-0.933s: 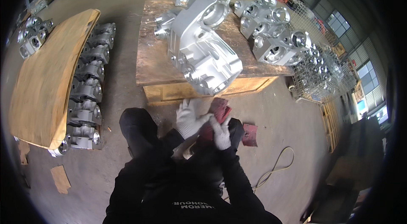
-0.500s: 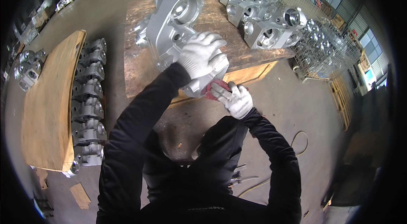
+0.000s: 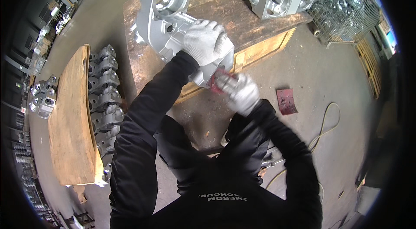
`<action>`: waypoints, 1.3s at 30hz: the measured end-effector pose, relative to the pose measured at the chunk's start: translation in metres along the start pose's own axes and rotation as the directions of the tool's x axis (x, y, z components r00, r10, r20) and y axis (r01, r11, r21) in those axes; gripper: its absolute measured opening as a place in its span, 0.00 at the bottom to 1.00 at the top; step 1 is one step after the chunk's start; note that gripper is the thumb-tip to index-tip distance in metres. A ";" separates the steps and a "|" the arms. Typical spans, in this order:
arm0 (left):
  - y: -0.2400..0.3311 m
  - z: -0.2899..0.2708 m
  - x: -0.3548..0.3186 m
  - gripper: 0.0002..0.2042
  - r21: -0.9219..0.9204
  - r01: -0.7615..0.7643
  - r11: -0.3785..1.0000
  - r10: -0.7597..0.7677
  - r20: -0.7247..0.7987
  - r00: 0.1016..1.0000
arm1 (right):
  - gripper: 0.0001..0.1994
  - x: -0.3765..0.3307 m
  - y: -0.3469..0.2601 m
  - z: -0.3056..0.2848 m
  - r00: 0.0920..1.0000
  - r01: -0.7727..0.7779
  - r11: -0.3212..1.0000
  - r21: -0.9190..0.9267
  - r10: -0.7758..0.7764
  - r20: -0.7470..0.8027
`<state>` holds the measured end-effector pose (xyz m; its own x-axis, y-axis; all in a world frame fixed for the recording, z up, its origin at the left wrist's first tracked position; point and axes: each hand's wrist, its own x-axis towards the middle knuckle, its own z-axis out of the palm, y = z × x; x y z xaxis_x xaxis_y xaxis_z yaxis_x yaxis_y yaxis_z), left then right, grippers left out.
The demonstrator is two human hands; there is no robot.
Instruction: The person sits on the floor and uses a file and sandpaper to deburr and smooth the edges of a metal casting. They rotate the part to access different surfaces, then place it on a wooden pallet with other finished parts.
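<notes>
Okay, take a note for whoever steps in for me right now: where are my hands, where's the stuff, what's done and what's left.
Left hand, in a white knit glove, rests flat on top of the large silver cast-metal housing, steadying it.
Right hand, also gloved, presses a small red abrasive sheet against the housing's near end.
The housing lies on the low wooden pallet table, its near end at the table's front edge.
A second red abrasive sheet lies on the concrete floor, to the right.
Done: cannot tell how much is already rubbed down.
Left: probably finish the near end, then check the other faces.
</notes>
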<state>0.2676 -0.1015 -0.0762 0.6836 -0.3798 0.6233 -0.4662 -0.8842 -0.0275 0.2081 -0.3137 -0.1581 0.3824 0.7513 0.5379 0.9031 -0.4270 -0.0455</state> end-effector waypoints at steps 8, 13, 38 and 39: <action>0.003 -0.002 -0.005 0.08 0.030 0.053 0.998 -0.054 0.039 0.998 | 0.21 0.000 -0.040 0.002 0.483 -0.211 -0.780 0.589 0.440 0.757; 0.005 -0.003 -0.003 0.11 0.005 0.042 0.999 -0.042 -0.022 0.999 | 0.14 0.010 -0.073 -0.001 0.701 -0.258 -0.135 0.957 0.655 0.281; -0.116 -0.114 0.059 0.16 0.024 0.074 0.997 -0.055 -0.448 0.892 | 0.30 0.098 0.046 -0.075 0.951 -0.069 0.998 0.007 0.068 -0.302; -0.128 -0.112 0.063 0.17 0.066 0.213 0.975 -0.185 -0.298 0.937 | 0.31 0.131 0.051 -0.076 0.964 -0.009 0.999 -0.052 -0.005 -0.266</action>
<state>0.3073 0.0181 0.0538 0.5590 -0.1114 0.8217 -0.2712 -0.9610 0.0543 0.2892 -0.2751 -0.0264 0.3120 0.5927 0.7426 0.8883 -0.4592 -0.0067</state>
